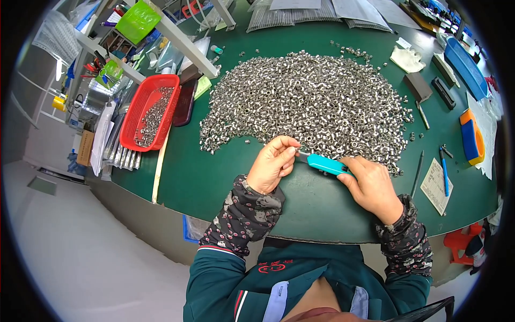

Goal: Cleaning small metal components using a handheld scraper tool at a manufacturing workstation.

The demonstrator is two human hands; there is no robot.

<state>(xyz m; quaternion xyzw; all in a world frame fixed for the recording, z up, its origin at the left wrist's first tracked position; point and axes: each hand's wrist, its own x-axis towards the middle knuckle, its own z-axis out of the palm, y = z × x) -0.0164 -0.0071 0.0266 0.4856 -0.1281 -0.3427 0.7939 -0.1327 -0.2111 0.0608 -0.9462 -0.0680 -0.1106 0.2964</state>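
My right hand (371,187) grips a teal utility knife (326,164), its blade pointing left. The blade tip reaches the fingertips of my left hand (274,163), which are pinched around a small metal ring (299,152), mostly hidden by the fingers. Just beyond both hands spreads a large, low pile of small silvery metal rings (306,96) on the green table (316,209). To the left stands a red plastic basket (176,107) with more of these metal pieces inside.
A dark tray (185,102) and a shelf post (185,37) stand by the basket. On the right lie a paper slip (433,188), a blue pen (444,172), an orange-and-blue tape dispenser (472,137), a grey block (417,87) and a blue basket (465,67). Plastic-wrapped sheets (295,17) lie at the back.
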